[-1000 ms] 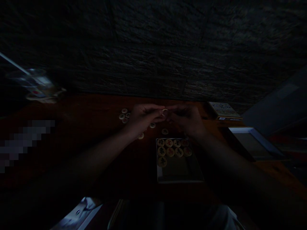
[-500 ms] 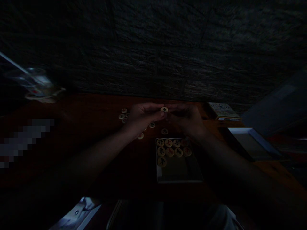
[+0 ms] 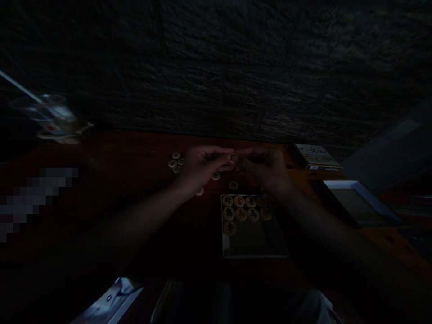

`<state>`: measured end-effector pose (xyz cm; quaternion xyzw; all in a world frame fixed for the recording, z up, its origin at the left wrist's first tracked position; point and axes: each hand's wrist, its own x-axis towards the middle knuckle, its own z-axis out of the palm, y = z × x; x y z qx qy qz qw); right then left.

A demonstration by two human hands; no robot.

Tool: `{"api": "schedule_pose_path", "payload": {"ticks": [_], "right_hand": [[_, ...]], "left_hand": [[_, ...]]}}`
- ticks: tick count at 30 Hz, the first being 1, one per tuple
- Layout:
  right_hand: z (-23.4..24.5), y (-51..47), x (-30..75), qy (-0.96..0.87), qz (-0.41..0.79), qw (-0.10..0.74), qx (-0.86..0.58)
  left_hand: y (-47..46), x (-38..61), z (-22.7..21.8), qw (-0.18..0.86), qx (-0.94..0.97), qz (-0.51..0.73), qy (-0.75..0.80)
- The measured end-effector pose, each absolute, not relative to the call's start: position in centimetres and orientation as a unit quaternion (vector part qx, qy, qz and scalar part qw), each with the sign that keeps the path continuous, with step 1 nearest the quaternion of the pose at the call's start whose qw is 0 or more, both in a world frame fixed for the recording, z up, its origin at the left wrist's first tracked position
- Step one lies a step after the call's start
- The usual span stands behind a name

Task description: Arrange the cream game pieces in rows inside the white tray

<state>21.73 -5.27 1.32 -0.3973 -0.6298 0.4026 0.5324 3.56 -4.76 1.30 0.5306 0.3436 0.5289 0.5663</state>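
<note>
A round xiangqi piece [image 3: 232, 157] is pinched between the fingertips of both hands, above the dark wooden table. My left hand [image 3: 198, 167] closes on it from one side and my right hand [image 3: 267, 168] from the other; the fingers cover most of its face. Below the hands, a shallow box [image 3: 248, 243] holds rows of pieces with red and black characters, such as the black-marked piece [image 3: 230, 228] at its left. One loose piece [image 3: 233, 185] lies just beyond the box. Several more pieces [image 3: 176, 155] lie on the table around my left hand, some partly hidden by it.
At the right lies an open, shallow box part [image 3: 351, 204] with a pale rim. Behind it, a printed box [image 3: 317, 155] lies near the dark stone wall [image 3: 216, 67]. A clear cup [image 3: 56, 117] with a straw stands at the far left.
The held piece has turned, so its black character no longer faces me and more fingers cover it. The hands stay in nearly the same place. The view has shifted slightly.
</note>
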Motion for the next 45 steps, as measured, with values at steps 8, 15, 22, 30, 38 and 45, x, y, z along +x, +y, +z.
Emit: {"api": "schedule_pose_path", "payload": {"ticks": [8, 15, 22, 30, 38, 45], "right_hand": [[1.4, -5.4, 21.8, -0.635, 0.39, 0.524, -0.413], [1.6, -5.4, 21.8, -0.636, 0.414, 0.517, -0.396], [1.6, -5.5, 21.7, -0.621, 0.413, 0.536, -0.395], [1.7, -5.3, 22.1, -0.645, 0.422, 0.54, -0.338], [2.3, -5.5, 21.8, -0.63, 0.407, 0.538, -0.386], [1.9, -5.5, 21.8, -0.623, 0.424, 0.524, -0.398]], "left_hand": [[-4.9, 3.7, 1.6, 0.533, 0.566, 0.516, 0.36], [-4.4, 3.4, 0.8, 0.506, 0.601, 0.511, 0.349], [-4.5, 3.3, 1.0, 0.53, 0.591, 0.507, 0.337], [-4.4, 3.2, 1.1, 0.613, 0.505, 0.522, 0.309], [-4.5, 3.4, 1.5, 0.618, 0.506, 0.514, 0.314], [-4.9, 3.3, 1.7, 0.55, 0.572, 0.49, 0.36]]}}
